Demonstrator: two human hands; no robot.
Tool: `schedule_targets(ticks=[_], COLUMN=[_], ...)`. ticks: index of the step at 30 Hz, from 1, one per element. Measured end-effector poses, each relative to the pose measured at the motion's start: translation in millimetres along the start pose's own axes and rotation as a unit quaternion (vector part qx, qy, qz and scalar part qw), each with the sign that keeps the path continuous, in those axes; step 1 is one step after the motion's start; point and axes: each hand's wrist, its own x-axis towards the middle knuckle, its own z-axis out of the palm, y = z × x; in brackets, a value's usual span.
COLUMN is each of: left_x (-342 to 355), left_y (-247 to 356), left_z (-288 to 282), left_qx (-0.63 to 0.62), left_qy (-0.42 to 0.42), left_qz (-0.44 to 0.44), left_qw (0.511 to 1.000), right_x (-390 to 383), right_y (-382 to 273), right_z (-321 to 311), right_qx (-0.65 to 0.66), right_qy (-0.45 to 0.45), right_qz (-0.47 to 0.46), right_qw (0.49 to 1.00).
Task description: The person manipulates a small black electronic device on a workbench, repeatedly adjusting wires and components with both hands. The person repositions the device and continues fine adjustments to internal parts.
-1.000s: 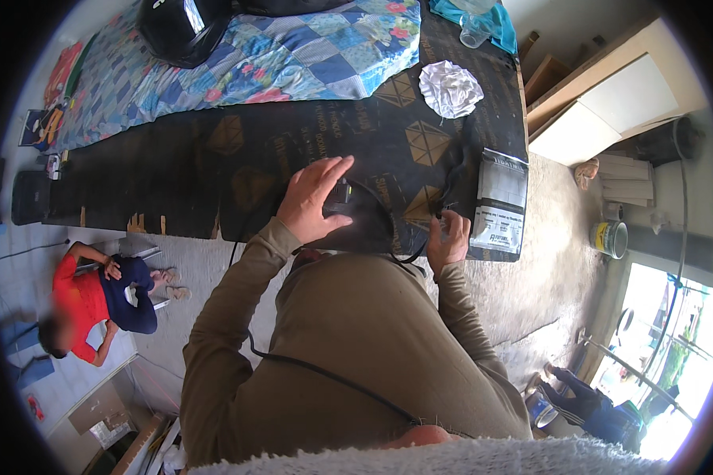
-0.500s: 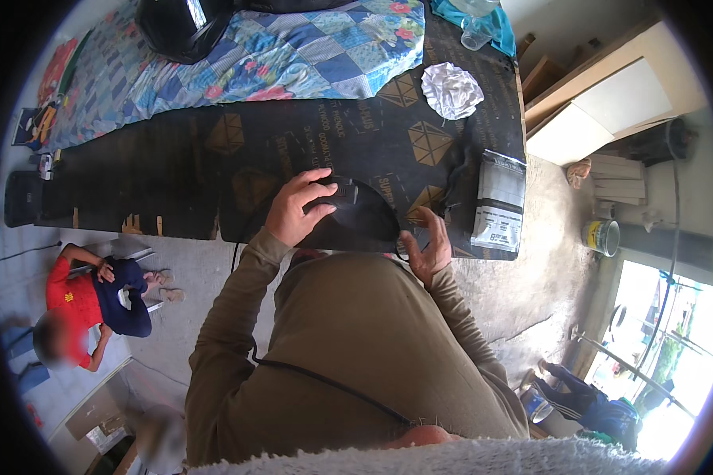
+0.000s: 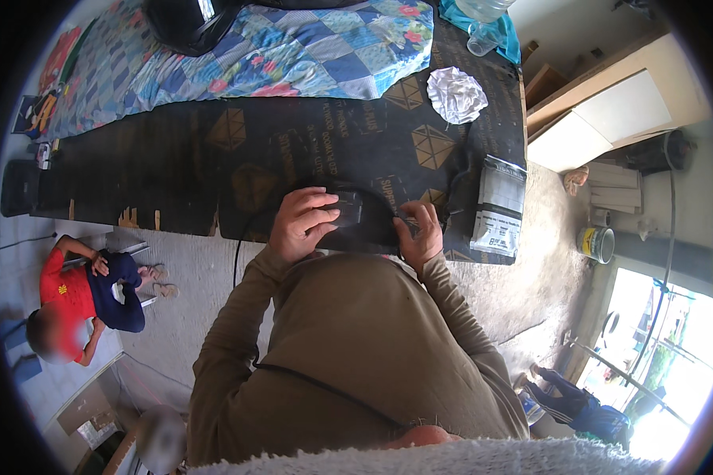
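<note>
A dark, rounded object [image 3: 364, 237] with a thin curved rim lies at the near edge of the table; its kind is hard to make out against the black surface. A small black block [image 3: 350, 207] sits on its left part. My left hand [image 3: 299, 226] has its thumb and fingers closed on the block's left side. At the right end of the rim, my right hand [image 3: 420, 235] pinches the edge between thumb and curled fingers. A black cable [image 3: 238, 253] hangs over the table edge left of my left hand.
The black plywood table [image 3: 293, 142] carries a patchwork cloth [image 3: 293, 55], a crumpled white cloth [image 3: 456, 96], a silver-grey packet [image 3: 499, 207] and a clear plastic bottle [image 3: 482, 38]. A person in red [image 3: 65, 305] sits at the left. A bucket [image 3: 596, 244] stands on the floor at right.
My right hand has moved inward and its fingers have closed on the rim. My left hand has shifted slightly down and right, still at the block.
</note>
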Motion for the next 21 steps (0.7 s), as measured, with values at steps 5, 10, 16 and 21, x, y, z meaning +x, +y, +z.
schedule_targets(ticks=[5, 10, 16, 21], left_x=[-4.7, -5.3, -0.1, 6.0], left_y=[1.2, 12.5, 16.4, -3.5], left_z=[3.4, -0.5, -4.9, -2.2], left_qx=[0.013, 0.021, -0.043, -0.095], left_qy=[-0.016, -0.034, -0.049, -0.08], left_qz=[0.016, -0.009, -0.075, -0.099], left_qw=[1.0, 0.999, 0.995, 0.987], right_x=[23.5, 31.5, 31.2, 38.5], right_y=[-11.6, -18.0, -3.9, -20.5], right_z=[8.3, 14.5, 21.8, 28.9], right_qx=[-0.177, -0.136, -0.098, -0.107], right_qy=[-0.016, -0.042, -0.084, -0.068], right_qz=[-0.18, -0.097, -0.103, -0.175], right_qw=[0.968, 0.985, 0.986, 0.976])
